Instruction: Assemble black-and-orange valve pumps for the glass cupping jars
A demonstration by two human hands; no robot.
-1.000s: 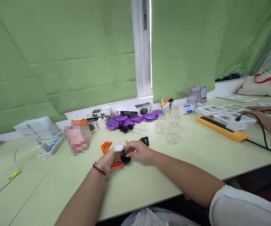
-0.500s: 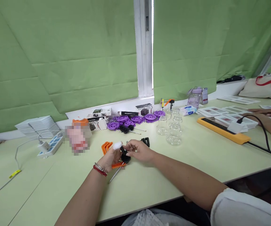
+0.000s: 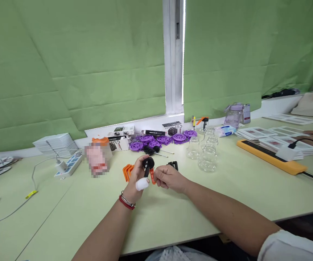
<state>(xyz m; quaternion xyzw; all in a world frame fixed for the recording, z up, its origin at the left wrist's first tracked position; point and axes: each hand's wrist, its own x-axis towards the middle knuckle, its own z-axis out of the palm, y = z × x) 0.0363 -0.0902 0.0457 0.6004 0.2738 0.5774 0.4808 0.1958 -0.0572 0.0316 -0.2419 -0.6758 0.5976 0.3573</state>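
Note:
My left hand [image 3: 136, 181] is closed around a black part with a round head and a stem [image 3: 147, 165], held upright above the table. A white piece [image 3: 141, 183] sits by my left thumb at the stem's lower end; I cannot tell if it covers the thumb. An orange strip with holes [image 3: 152, 176] stands against the black part's right side. My right hand [image 3: 169, 178] has its fingers pinched together beside this strip, and what they hold is hidden. Several bent orange strips [image 3: 127, 172] lie behind my left hand. Small black pieces [image 3: 173, 165] rest behind my right hand.
Purple wheel-shaped parts [image 3: 163, 140], black parts with metal rods [image 3: 156, 152] and boxes [image 3: 172, 128] line the back. Glass jars [image 3: 207, 159] stand right of them. A yellow-orange power strip [image 3: 270, 157] lies further right, a white one [image 3: 69, 166] at left. Another person's hand shows at far right.
My left hand has turned the black part so its round head is now up and the white piece is below. The orange strip now stands upright between my hands. The view has shifted left.

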